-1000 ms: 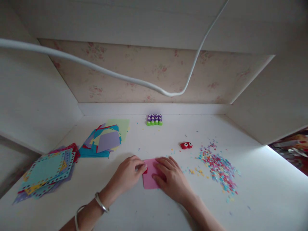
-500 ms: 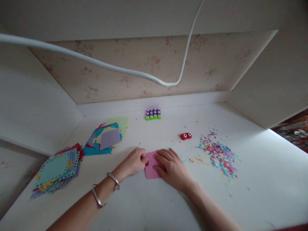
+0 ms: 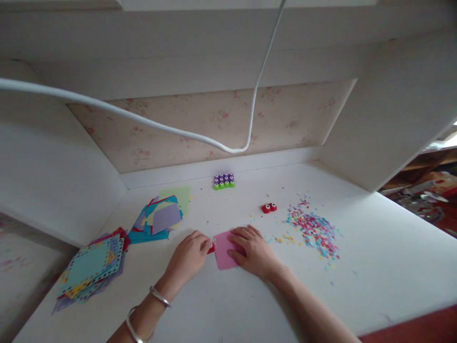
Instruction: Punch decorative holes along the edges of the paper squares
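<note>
A pink sheet of paper (image 3: 224, 252) lies on the white table in front of me. My right hand (image 3: 255, 250) rests flat over its right part, fingers stretched out across the paper. At the left edge of the sheet, my left hand (image 3: 193, 252) is closed around a small red craft punch (image 3: 211, 248), mostly hidden by the fingers. Small notches or holes show near the sheet's upper left corner. Beyond the right hand stand two more red craft punches (image 3: 269, 207), side by side.
Purple and green punches (image 3: 224, 181) stand in rows near the back wall. On the left are plain coloured papers (image 3: 167, 218) and a stack of hole-edged sheets (image 3: 89, 267). Confetti (image 3: 314, 231) is scattered at right. A white cable (image 3: 185, 133) hangs across the view.
My left hand has drawn the red punch slightly left, off the paper's edge. My right hand stays on the sheet. The camera view has tilted up and shifted.
</note>
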The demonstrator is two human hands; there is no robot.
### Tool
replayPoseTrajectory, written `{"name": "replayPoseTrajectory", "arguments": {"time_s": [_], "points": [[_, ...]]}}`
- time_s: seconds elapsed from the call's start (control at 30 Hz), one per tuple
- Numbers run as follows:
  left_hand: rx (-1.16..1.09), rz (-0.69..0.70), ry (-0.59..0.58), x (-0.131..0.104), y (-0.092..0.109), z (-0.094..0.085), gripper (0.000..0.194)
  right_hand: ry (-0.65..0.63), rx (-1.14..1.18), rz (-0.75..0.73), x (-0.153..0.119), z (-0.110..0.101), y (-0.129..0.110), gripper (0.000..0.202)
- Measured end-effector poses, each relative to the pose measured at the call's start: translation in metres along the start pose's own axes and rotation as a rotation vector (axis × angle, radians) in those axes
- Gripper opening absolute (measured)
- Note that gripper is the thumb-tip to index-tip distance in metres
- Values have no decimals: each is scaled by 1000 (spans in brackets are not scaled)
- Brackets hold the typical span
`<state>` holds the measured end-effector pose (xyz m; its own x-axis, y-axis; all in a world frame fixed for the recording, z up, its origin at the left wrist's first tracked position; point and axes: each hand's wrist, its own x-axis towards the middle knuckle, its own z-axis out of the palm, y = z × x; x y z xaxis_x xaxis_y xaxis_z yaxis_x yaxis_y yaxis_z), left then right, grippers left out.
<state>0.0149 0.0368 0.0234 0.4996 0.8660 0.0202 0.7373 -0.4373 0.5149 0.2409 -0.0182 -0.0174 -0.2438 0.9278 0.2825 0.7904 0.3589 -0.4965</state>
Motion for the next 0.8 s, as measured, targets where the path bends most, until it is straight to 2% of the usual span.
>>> {"name": "replayPoseTrajectory", "arguments": {"time_s": [0.13, 0.23, 0.33, 0.4, 0.5, 0.63, 0.7, 0.8], "points": [[-16, -7, 47, -11, -18, 0, 34, -11, 8, -2, 0, -1, 1, 34], [-49, 51, 98, -20, -31, 8, 21, -23, 14, -4, 1, -2, 1, 34], [-72, 78, 166, -24, -36, 16, 25, -21, 28, -6, 3, -5, -2, 32], [-99, 86, 197, -24, -32, 21, 21, 4, 51, 1, 6, -7, -6, 32], [-128, 138, 257, -19, -18, 26, 28, 66, 122, 5, 9, -12, -12, 35], [-178, 221, 316, -15, 0, 36, 33, 64, 310, -102, 11, -13, -23, 37], [-193, 215, 381, -16, 3, 41, 30, 62, 378, -140, 12, -12, -29, 33], [-184, 159, 441, -19, 1, 47, 29, 85, 440, -106, 14, -8, -34, 28]]}}
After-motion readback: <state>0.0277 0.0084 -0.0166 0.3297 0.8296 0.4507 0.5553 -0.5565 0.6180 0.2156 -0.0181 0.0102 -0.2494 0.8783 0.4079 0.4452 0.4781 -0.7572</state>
